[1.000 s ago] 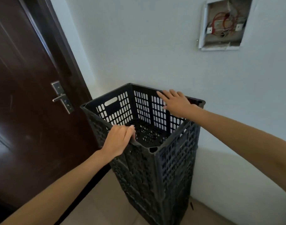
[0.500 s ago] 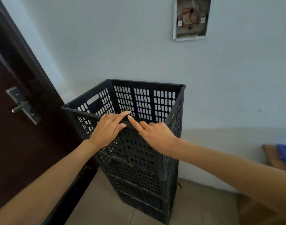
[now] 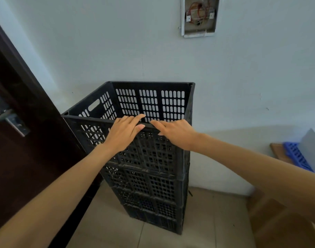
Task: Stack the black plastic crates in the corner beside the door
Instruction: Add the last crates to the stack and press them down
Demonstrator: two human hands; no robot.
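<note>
A pale, evenly lit wall (image 3: 242,77) fills most of the view. High up, 1 open recessed box (image 3: 199,16) shows red wires. At the left stands a dark brown door (image 3: 19,167) with a metal lever handle (image 3: 6,117). Beige floor tiles (image 3: 215,221) lie below. At the right, a blue slatted panel (image 3: 296,156) and a grey board (image 3: 312,149) sit beside a wooden surface (image 3: 278,151).

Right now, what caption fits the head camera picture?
Left hand and right hand rest on the top crate beside the door.

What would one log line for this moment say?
left hand: flat on top crate near rim | right hand: on same rim | stack: upright in corner by door
</note>
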